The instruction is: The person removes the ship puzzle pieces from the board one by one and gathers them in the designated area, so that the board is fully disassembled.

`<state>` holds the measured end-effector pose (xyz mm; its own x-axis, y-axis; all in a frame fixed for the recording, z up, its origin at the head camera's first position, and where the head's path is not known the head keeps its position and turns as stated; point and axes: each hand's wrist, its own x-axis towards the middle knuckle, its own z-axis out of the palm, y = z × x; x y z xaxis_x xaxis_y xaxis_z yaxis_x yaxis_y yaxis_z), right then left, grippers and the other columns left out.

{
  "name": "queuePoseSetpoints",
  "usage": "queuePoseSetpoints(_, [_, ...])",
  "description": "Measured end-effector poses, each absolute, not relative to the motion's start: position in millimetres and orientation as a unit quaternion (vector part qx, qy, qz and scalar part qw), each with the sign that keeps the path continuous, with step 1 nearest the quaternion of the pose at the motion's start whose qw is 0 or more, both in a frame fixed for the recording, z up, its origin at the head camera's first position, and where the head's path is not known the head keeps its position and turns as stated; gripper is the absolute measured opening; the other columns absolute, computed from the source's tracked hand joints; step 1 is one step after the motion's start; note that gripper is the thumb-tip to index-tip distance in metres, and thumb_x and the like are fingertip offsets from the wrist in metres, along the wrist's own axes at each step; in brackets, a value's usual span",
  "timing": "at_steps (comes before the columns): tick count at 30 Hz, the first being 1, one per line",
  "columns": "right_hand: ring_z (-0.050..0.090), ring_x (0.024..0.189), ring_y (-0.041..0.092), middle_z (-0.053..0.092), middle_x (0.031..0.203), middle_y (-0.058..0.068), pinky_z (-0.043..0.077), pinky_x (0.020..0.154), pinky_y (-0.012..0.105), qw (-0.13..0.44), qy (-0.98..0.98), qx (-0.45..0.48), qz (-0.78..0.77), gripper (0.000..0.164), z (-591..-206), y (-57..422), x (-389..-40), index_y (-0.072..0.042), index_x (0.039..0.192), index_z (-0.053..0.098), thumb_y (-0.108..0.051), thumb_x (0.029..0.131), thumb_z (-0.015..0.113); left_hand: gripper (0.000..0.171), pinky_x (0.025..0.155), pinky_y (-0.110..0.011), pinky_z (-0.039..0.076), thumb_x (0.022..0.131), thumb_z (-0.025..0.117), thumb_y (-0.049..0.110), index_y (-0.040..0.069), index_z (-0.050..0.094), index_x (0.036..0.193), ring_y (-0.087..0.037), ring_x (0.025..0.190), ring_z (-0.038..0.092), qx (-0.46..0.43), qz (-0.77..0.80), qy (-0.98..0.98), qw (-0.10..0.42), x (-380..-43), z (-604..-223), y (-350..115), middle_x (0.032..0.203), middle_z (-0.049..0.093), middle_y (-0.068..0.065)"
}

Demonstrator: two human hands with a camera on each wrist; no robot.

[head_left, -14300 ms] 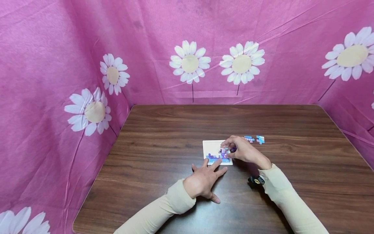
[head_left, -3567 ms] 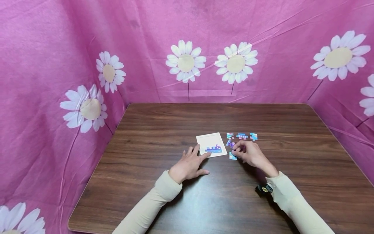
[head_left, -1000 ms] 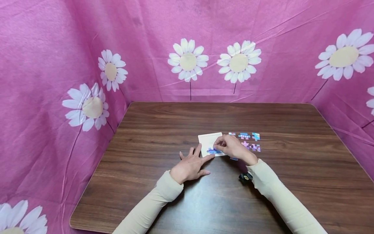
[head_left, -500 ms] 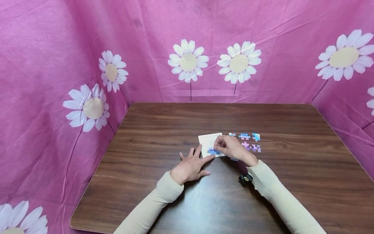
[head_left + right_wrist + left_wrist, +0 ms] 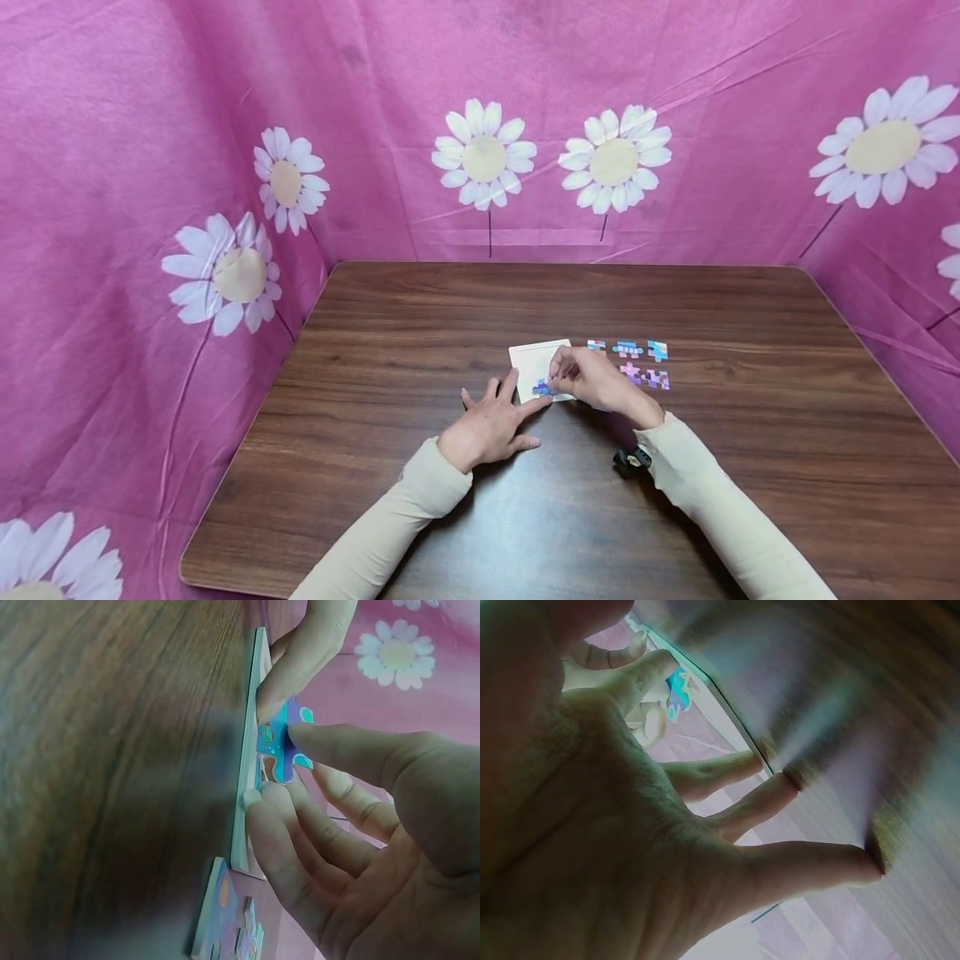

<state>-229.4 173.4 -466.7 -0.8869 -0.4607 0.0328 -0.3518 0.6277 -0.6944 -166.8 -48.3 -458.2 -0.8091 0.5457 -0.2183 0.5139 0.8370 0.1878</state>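
Note:
In the head view my left hand lies with fingers spread, its fingertips on the table and at the near left edge of a white puzzle board. My right hand is over the board's right side. Between its thumb and fingers it pinches a blue-and-purple jigsaw piece, which stands tilted up from the board in the right wrist view. A bit of the same blue piece shows past the fingers in the left wrist view. My right hand hides part of the board and whatever lies there.
Right of the board lie several loose jigsaw pieces, among them a blue one, a light-blue one and a pink-purple one. The brown wooden table is bordered by a pink flowered cloth.
Since 3.6 seconds ago my right hand has moved left from the loose pieces to the board. During the last second the visible blue strip has become shorter. My left hand stays put.

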Motion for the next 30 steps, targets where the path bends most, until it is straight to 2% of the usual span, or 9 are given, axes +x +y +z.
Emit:
queuePoseSetpoints(6, [0.062, 0.069, 0.010, 0.076, 0.082, 0.006, 0.050, 0.060, 0.024, 0.085, 0.893, -0.226, -0.380, 0.014, -465.7, 174.5, -227.7, -0.005, 0.093, 0.065, -0.005, 0.090, 0.078, 0.064, 0.102, -0.082, 0.041, 0.100, 0.061, 0.056, 0.047, 0.038, 0.159, -0.038, 0.148, 0.037, 0.278, 0.060, 0.949, 0.133, -166.7, -457.0, -47.5, 0.170, 0.024, -0.019])
queuePoseSetpoints(18, [0.062, 0.067, 0.014, 0.075, 0.085, 0.010, 0.052, 0.058, 0.024, 0.092, 0.884, -0.206, -0.410, 0.011, -465.5, 176.2, -223.7, -0.004, 0.094, 0.065, -0.001, 0.091, 0.075, 0.065, 0.102, -0.082, 0.041, 0.100, 0.060, 0.057, 0.048, 0.036, 0.159, -0.037, 0.148, 0.036, 0.275, 0.054, 0.950, 0.137, -165.4, -457.8, -46.6, 0.171, 0.021, -0.018])
queuePoseSetpoints(21, [0.065, 0.068, 0.016, 0.074, 0.087, 0.013, 0.055, 0.056, 0.028, 0.091, 0.877, -0.203, -0.425, 0.010, -464.8, 178.0, -222.8, -0.002, 0.096, 0.065, 0.000, 0.092, 0.074, 0.065, 0.102, -0.082, 0.041, 0.100, 0.060, 0.057, 0.048, 0.036, 0.159, -0.038, 0.148, 0.036, 0.276, 0.054, 0.950, 0.136, -165.2, -458.3, -47.0, 0.171, 0.022, -0.019])
queuePoseSetpoints(25, [0.067, 0.069, 0.019, 0.073, 0.091, 0.016, 0.058, 0.057, 0.032, 0.093, 0.870, -0.199, -0.442, 0.009, -465.0, 185.0, -222.5, -0.001, 0.100, 0.065, -0.002, 0.095, 0.072, 0.064, 0.103, -0.082, 0.041, 0.101, 0.059, 0.057, 0.048, 0.035, 0.159, -0.039, 0.149, 0.035, 0.276, 0.055, 0.950, 0.139, -165.3, -459.1, -47.6, 0.171, 0.020, -0.019])
queuePoseSetpoints(30, [0.067, 0.069, 0.019, 0.074, 0.092, 0.015, 0.058, 0.059, 0.029, 0.082, 0.873, -0.194, -0.440, 0.008, -464.6, 194.1, -221.6, -0.002, 0.102, 0.066, -0.005, 0.097, 0.071, 0.064, 0.104, -0.082, 0.040, 0.101, 0.058, 0.056, 0.048, 0.034, 0.160, -0.038, 0.150, 0.034, 0.272, 0.055, 0.949, 0.147, -166.5, -458.6, -47.8, 0.172, 0.019, -0.018])
